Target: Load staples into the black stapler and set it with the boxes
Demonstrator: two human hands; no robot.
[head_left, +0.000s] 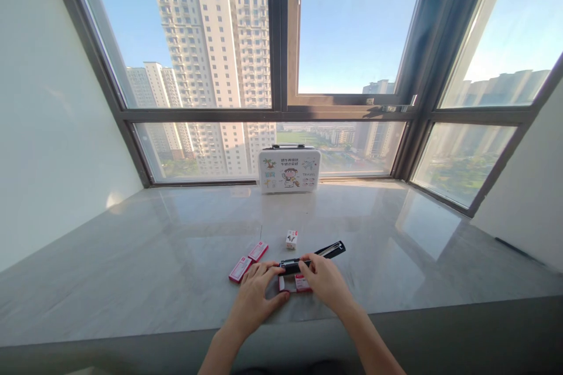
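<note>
A black stapler (294, 266) is opened out, its long arm with a metal strip (336, 249) reaching up to the right. My right hand (328, 284) is closed on its middle, with thumb and fingers pinching it. At the stapler's left end, the fingertips of my left hand (255, 296) steady it, while the thumb stretches apart below. Under the stapler, between my hands, lies an opened red and white small box (302, 283), partly covered by my right hand. Whether a staple strip is in the stapler, I cannot make out.
Two red and white small boxes (240, 269) lie left of my left hand. Beyond the stapler stands a small white box (291, 239) with a dark picture. A white cartoon-printed case (289, 171) stands against the window, at the back of the grey marble sill (176, 269).
</note>
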